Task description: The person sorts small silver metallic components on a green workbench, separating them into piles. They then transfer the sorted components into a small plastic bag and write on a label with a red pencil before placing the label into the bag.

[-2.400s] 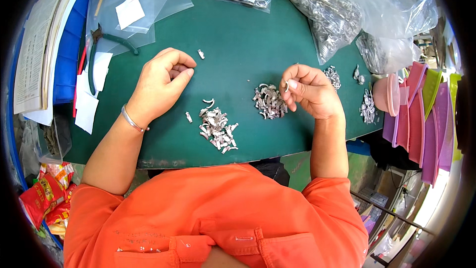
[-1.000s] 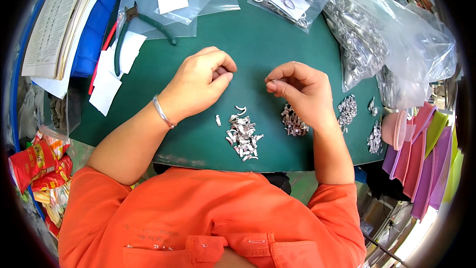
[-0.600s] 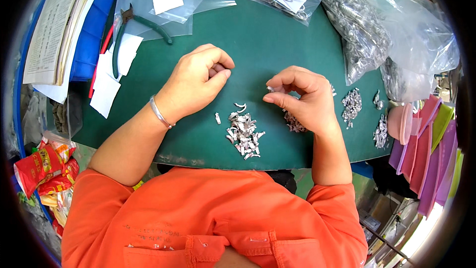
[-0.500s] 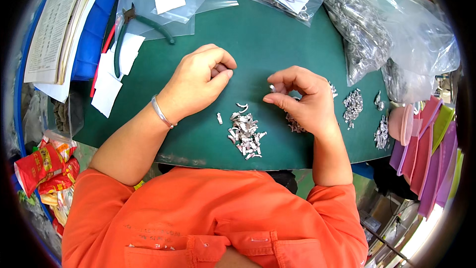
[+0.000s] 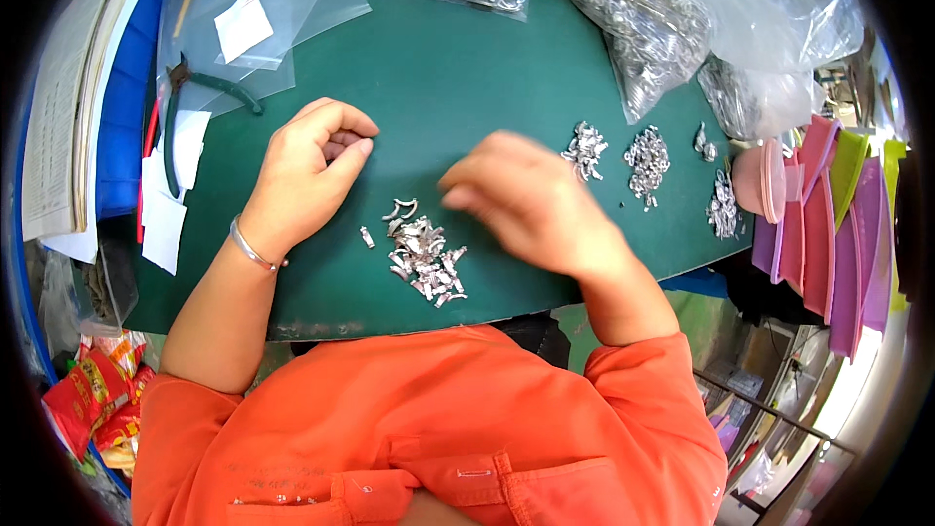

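Observation:
My left hand [image 5: 314,164] rests on the green table, a metal bangle on its wrist. Its fingers are curled and the thumb presses toward the forefinger; anything between them is hidden. Close by lies a heap of small curved silver metal pieces [image 5: 429,258], with a loose curved piece [image 5: 404,207] at its top and a single short piece [image 5: 367,237] to its left. My right hand [image 5: 526,203] is over the table just right of that heap, thumb and fingers pointing left. Motion smears its fingers, so what they hold cannot be made out.
Smaller heaps of silver parts [image 5: 647,164] lie to the right. Clear bags of metal parts [image 5: 643,19] fill the far right, beside pink and purple plastic bins [image 5: 794,205]. Green-handled cutting pliers [image 5: 214,88], paper and plastic sheets lie at the left, near a blue tray [image 5: 127,127].
The whole view has shifted, so the table sits further left. My right hand, earlier pinching a small silver piece, has moved left toward my left hand and is blurred. My left hand keeps its pose.

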`<control>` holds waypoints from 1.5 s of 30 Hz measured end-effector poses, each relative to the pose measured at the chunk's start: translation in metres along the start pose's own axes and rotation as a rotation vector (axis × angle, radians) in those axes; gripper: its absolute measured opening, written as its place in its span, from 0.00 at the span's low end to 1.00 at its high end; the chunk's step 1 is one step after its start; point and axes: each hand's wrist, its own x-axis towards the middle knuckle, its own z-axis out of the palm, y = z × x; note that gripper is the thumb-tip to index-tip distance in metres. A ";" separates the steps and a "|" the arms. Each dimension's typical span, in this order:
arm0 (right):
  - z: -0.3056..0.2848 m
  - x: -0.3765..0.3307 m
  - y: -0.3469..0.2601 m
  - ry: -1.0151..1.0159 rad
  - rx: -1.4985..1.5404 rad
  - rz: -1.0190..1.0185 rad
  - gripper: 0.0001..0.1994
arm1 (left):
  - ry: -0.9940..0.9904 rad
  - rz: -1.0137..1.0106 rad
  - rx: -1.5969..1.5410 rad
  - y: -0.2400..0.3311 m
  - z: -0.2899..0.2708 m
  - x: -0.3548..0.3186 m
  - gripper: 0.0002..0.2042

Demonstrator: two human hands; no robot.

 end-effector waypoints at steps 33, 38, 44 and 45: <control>-0.016 0.018 0.050 0.577 -0.089 0.284 0.11 | -0.211 -0.634 -1.323 0.069 0.049 0.032 0.20; 0.013 0.035 0.011 0.370 -0.334 0.021 0.07 | -0.336 -0.560 -1.833 0.039 0.085 0.042 0.13; -0.049 -0.006 0.031 0.402 -0.417 0.343 0.07 | 0.009 -0.768 -1.747 0.050 0.079 0.044 0.13; -0.062 -0.021 0.031 0.264 -0.488 0.467 0.08 | 0.051 -0.759 -1.713 0.053 0.078 0.044 0.14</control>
